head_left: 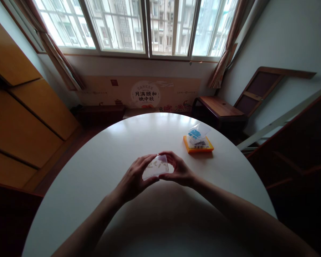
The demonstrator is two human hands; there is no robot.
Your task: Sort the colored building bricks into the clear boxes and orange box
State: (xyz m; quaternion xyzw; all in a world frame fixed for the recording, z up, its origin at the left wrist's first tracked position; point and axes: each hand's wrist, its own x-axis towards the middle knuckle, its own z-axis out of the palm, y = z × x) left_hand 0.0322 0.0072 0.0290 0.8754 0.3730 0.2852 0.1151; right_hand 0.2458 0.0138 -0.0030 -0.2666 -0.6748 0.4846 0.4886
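Between my two hands is a small clear plastic box [156, 167] with several small pale pieces inside; what the pieces are is too small to tell. My left hand [135, 175] grips its left side, thumb along the near edge and fingers along the far edge. On the right side my right hand [178, 169] holds it the same way, fingers curved round the far corner and thumb at the near one. The box is over the middle of a white round table [96, 171].
To the right on the table sits an orange tray [199, 150] with dark small items, and a clear bag with blue pieces [194, 134] on top. Beyond the table stand a wooden chair [220, 106] and a printed cardboard panel [176, 91] under the window. Yellow cabinets [29, 114] are at the left.
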